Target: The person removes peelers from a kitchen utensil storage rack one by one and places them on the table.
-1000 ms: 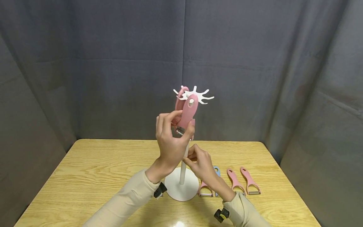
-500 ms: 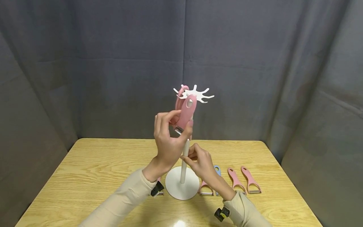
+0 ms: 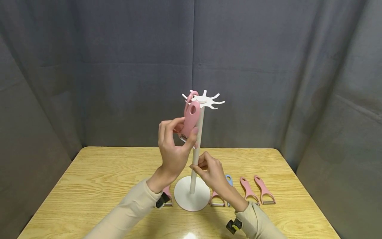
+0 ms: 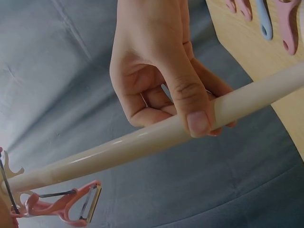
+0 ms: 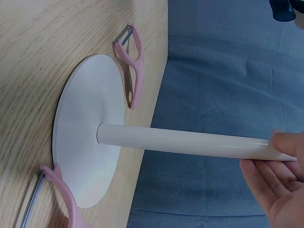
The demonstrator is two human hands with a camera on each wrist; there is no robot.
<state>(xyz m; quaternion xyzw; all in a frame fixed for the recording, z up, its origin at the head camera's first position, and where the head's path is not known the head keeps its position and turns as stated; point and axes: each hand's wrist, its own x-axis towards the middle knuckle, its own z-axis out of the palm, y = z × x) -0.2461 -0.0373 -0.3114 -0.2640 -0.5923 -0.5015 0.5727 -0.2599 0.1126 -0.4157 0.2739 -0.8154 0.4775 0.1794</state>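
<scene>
A white stand rises from the table, its pole (image 3: 200, 122) topped by a ring of hooks (image 3: 209, 99). My left hand (image 3: 173, 149) pinches a pink peeler (image 3: 191, 116) by its handle, just below and left of the hooks, with no hook tip showing through its handle hole. Behind it another pink peeler (image 3: 194, 94) hangs at the hooks, partly hidden. Lower down, my right hand (image 3: 212, 169) grips the pole between thumb and fingers, as the right wrist view confirms with the same hand (image 5: 280, 180).
The stand's round base (image 3: 191, 202) sits on the wooden table (image 3: 113, 186). Right of it lie a pink peeler (image 3: 217, 198), a blue peeler (image 3: 229, 179) and two more pink peelers. Another pink peeler (image 3: 167, 192) lies left of the base. Grey curtains (image 3: 134, 83) surround the table.
My left hand has drawn the pink peeler left and slightly down; the white hook tip seen earlier through its handle hole no longer shows there. The right hand stays on the pole.
</scene>
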